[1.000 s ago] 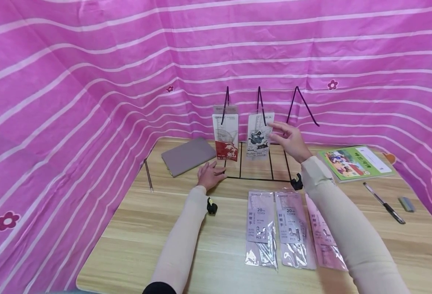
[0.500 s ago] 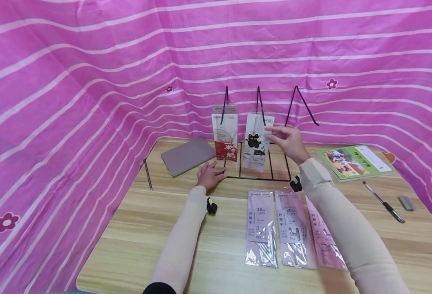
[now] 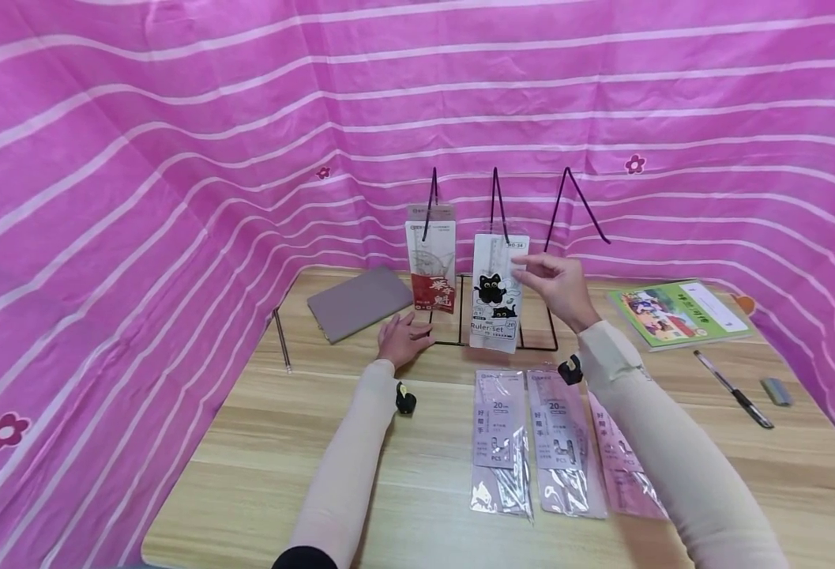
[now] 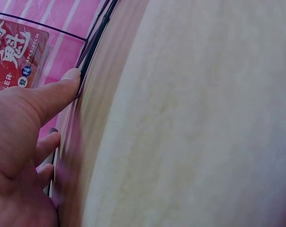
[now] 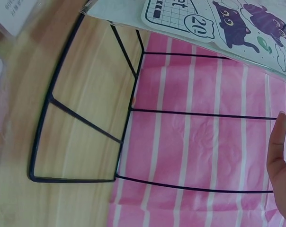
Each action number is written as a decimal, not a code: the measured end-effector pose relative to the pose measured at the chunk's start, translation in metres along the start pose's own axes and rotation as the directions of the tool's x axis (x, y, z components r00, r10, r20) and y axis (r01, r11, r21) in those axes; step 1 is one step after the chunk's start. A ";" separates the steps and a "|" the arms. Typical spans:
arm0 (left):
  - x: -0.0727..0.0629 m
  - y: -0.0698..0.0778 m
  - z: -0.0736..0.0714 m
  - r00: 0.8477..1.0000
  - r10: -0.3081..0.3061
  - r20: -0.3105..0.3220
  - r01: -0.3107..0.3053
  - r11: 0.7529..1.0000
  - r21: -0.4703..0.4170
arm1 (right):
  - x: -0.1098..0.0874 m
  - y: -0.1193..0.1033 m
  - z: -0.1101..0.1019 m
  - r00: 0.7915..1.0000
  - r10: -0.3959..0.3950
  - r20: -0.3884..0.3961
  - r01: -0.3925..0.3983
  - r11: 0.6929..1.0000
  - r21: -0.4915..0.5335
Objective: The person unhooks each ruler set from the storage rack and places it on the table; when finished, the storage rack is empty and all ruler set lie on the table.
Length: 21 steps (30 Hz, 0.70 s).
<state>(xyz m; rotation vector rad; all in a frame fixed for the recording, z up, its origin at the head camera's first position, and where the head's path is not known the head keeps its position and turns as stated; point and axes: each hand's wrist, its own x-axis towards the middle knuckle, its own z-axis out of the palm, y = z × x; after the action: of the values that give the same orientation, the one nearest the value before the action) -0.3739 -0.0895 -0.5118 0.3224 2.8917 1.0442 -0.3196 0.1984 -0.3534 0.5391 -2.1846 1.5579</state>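
Observation:
At the middle hook of a black wire display rack [image 5: 86, 120], my right hand [image 3: 561, 286] pinches the right edge of a ruler set [image 3: 497, 296]. It is a flat white packet printed with black cats and "Ruler Set". The hook's tip overlaps its top edge in the head view. My left hand [image 3: 404, 340] rests at the rack's front left base corner; in the left wrist view its thumb [image 4: 69, 82] lies against the black wire. On the left hook hang packets of rulers, the front one a red and white ruler packet [image 3: 433, 269].
Several pink ruler packets [image 3: 500, 431] lie before the rack. A grey notebook [image 3: 360, 303] and pencil [image 3: 282, 340] lie left. To the right are a green book [image 3: 676, 314], a pen [image 3: 733, 389] and an eraser [image 3: 776, 391]. The right hook [image 3: 588, 205] holds nothing.
My right hand has drawn the cat ruler set forward and down along the middle hook, and its front now faces me flatter. The left hand stays at the rack's corner.

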 end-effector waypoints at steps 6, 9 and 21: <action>-0.003 0.002 -0.002 1.000 -0.007 0.003 0.007 1.000 -0.011 | -0.008 0.000 0.001 1.000 0.003 -0.011 -0.003 1.000 0.008; -0.004 0.003 -0.002 1.000 -0.006 0.003 0.006 1.000 -0.009 | -0.011 0.000 0.000 1.000 0.005 -0.012 -0.004 1.000 0.018; -0.002 0.002 -0.001 1.000 -0.012 -0.001 0.012 1.000 -0.018 | -0.024 -0.007 0.000 1.000 -0.016 -0.012 0.016 0.999 0.045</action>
<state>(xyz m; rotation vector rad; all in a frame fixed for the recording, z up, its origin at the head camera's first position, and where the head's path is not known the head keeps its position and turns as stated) -0.3716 -0.0894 -0.5098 0.3038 2.8799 1.0675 -0.2955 0.1986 -0.3610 0.5588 -2.1357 1.6015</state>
